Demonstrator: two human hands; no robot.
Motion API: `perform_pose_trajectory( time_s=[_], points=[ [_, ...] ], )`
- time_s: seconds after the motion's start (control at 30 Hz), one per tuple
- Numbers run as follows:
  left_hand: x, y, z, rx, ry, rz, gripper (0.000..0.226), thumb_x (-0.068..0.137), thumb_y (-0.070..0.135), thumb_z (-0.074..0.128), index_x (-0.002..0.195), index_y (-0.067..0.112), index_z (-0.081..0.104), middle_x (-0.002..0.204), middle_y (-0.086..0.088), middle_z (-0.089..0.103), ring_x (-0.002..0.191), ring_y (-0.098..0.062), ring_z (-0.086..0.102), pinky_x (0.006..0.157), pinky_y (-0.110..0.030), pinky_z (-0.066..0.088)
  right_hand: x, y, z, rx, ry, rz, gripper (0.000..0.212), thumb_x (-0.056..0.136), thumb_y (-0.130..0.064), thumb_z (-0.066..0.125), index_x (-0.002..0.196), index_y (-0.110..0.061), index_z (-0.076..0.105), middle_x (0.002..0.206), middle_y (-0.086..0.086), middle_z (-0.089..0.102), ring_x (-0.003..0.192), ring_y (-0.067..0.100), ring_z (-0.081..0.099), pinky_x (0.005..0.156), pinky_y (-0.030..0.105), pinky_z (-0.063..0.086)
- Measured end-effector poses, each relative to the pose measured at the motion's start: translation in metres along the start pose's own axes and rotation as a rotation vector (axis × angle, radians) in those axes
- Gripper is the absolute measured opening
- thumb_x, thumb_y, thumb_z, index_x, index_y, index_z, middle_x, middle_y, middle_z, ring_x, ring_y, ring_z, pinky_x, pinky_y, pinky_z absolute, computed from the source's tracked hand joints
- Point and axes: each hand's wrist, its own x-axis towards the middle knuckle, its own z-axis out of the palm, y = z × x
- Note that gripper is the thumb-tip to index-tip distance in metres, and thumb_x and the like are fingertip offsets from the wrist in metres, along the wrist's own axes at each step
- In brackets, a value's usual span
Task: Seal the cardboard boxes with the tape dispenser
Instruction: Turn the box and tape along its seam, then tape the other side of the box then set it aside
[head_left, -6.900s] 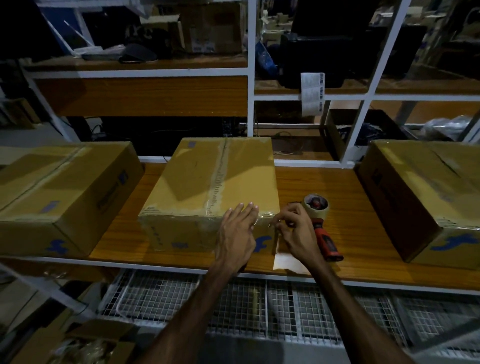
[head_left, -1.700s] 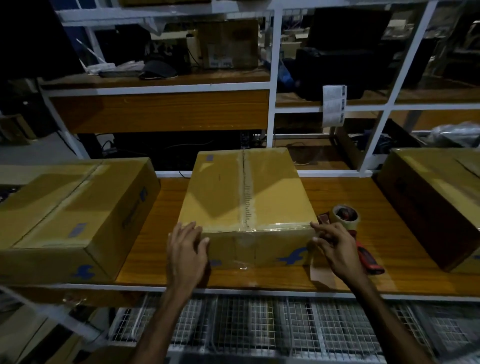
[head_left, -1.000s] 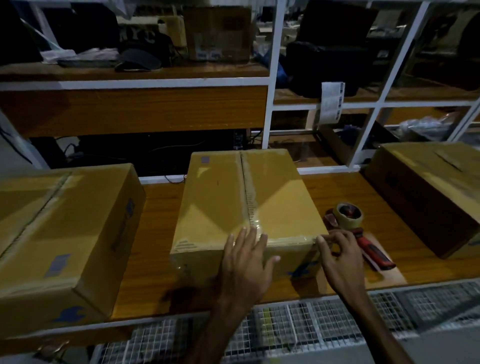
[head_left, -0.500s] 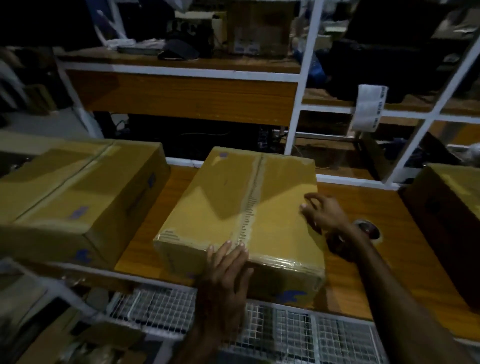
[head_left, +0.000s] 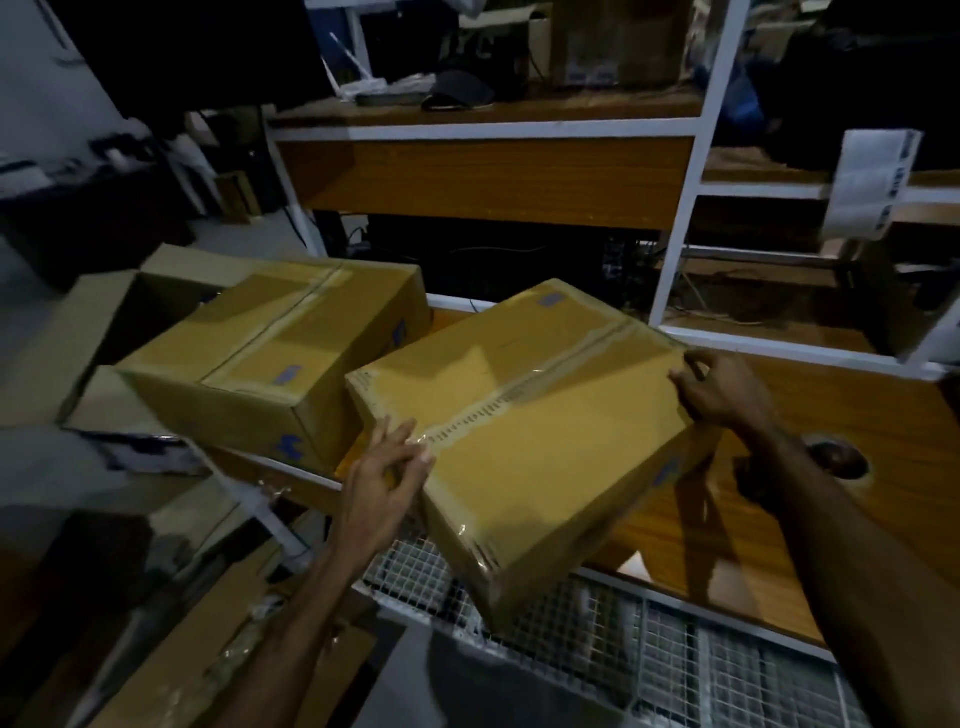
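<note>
The box (head_left: 524, 431) has turned and slid partly off the near edge of the table (head_left: 852, 415), with the left hand (head_left: 384, 478) gripping its near end and the right hand (head_left: 719, 389) gripping its far right corner.

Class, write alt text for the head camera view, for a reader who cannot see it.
Two bare hands hold a taped cardboard box, turned at an angle, its near corner past the edge of a wooden shelf: the left hand at its near edge, the right hand at its far right edge. A second taped box sits to the left.
</note>
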Motion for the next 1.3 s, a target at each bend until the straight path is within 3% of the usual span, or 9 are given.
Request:
perform_pose_trajectory(
  time_s=[0.1, 0.2, 0.33, 0.53, 0.63, 0.8, 0.93, 1.17, 1.3],
  points=[
    [-0.019, 0.013, 0.004, 0.135, -0.046, -0.055, 0.073, 0.096, 0.074, 0.051, 0.155, 0.031, 0.048, 0.173, 0.016, 0.003, 0.158, -0.003, -0.010, 0.124, -0.053, 0.021, -0.023, 0.003, 0.007, -0.017, 0.041, 0.079, 0.088, 0.080, -0.087, 0.029, 0.143, -0.033, 0.058, 0.133, 0.019, 0.062, 0.119, 0.041, 0.059, 0.100, 0.059, 0.054],
    [-0.065, 0.035, 0.023, 0.172, -0.142, -0.092, 0.092, 0.086, 0.091, 0.035, 0.162, 0.040, 0.029, 0.170, 0.020, -0.020, 0.155, -0.003, -0.023, 0.124, -0.052, 0.021, -0.063, -0.011, 0.001, -0.070, 0.076, 0.162, 0.070, 0.094, -0.077, 0.039, 0.144, -0.032, 0.058, 0.139, 0.020, 0.056, 0.126, 0.041, 0.053, 0.104, 0.060, 0.049],
    [-0.087, 0.041, 0.036, 0.154, -0.108, -0.086, 0.077, 0.092, 0.075, 0.046, 0.159, 0.039, 0.034, 0.173, 0.013, -0.013, 0.155, -0.007, -0.023, 0.124, -0.047, 0.025, -0.101, -0.019, -0.003, -0.133, 0.129, 0.186, 0.058, 0.102, -0.065, 0.048, 0.147, -0.029, 0.058, 0.146, 0.023, 0.050, 0.133, 0.045, 0.048, 0.108, 0.059, 0.045],
    [-0.036, -0.008, 0.008, -0.106, -0.073, 0.033, 0.044, 0.101, 0.039, 0.064, 0.142, 0.027, 0.063, 0.165, 0.018, 0.028, 0.155, -0.008, 0.015, 0.113, -0.031, 0.034, -0.155, -0.027, 0.005, -0.166, 0.176, 0.288, 0.060, 0.103, -0.065, 0.046, 0.148, -0.027, 0.057, 0.147, 0.026, 0.048, 0.135, 0.045, 0.045, 0.108, 0.055, 0.041],
    [0.010, -0.032, -0.005, -0.104, -0.005, 0.101, 0.038, 0.107, 0.035, 0.054, 0.137, 0.017, 0.068, 0.161, 0.003, 0.043, 0.149, -0.021, 0.039, 0.114, -0.039, 0.042, -0.182, -0.043, 0.015, -0.158, 0.191, 0.300, 0.062, 0.103, -0.065, 0.047, 0.146, -0.022, 0.059, 0.147, 0.028, 0.046, 0.133, 0.046, 0.046, 0.108, 0.054, 0.041],
    [0.064, -0.044, -0.008, 0.239, -0.058, -0.052, 0.064, 0.104, 0.063, 0.033, 0.158, 0.031, 0.044, 0.174, -0.013, 0.005, 0.158, -0.043, 0.007, 0.123, -0.061, 0.023, -0.222, -0.075, 0.039, -0.138, 0.203, 0.274, 0.059, 0.100, -0.067, 0.052, 0.130, -0.018, 0.066, 0.143, 0.028, 0.048, 0.119, 0.043, 0.054, 0.101, 0.050, 0.050],
    [0.028, -0.036, 0.007, 0.230, -0.148, -0.043, 0.072, 0.096, 0.079, 0.033, 0.160, 0.048, 0.024, 0.171, 0.003, -0.025, 0.153, -0.049, -0.023, 0.121, -0.073, 0.017, -0.264, -0.108, 0.062, -0.125, 0.241, 0.259, 0.053, 0.099, -0.064, 0.056, 0.122, -0.018, 0.068, 0.125, 0.023, 0.058, 0.107, 0.034, 0.057, 0.088, 0.040, 0.050],
    [-0.061, 0.021, 0.044, 0.071, -0.301, 0.052, 0.069, 0.092, 0.074, 0.054, 0.155, 0.054, 0.033, 0.160, 0.024, -0.041, 0.154, -0.033, -0.029, 0.116, -0.075, 0.027, -0.324, -0.171, 0.100, 0.020, 0.282, 0.157, 0.038, 0.104, -0.050, 0.057, 0.116, -0.017, 0.071, 0.110, 0.012, 0.064, 0.093, 0.019, 0.053, 0.076, 0.033, 0.045],
    [-0.094, 0.024, 0.057, 0.019, -0.278, 0.116, 0.069, 0.092, 0.064, 0.064, 0.154, 0.049, 0.037, 0.166, 0.022, -0.031, 0.157, -0.031, -0.020, 0.120, -0.068, 0.027, -0.320, -0.177, 0.087, 0.163, 0.270, 0.011, 0.037, 0.108, -0.044, 0.054, 0.089, -0.019, 0.074, 0.080, -0.002, 0.075, 0.068, 0.011, 0.068, 0.064, 0.037, 0.060]
  ],
)
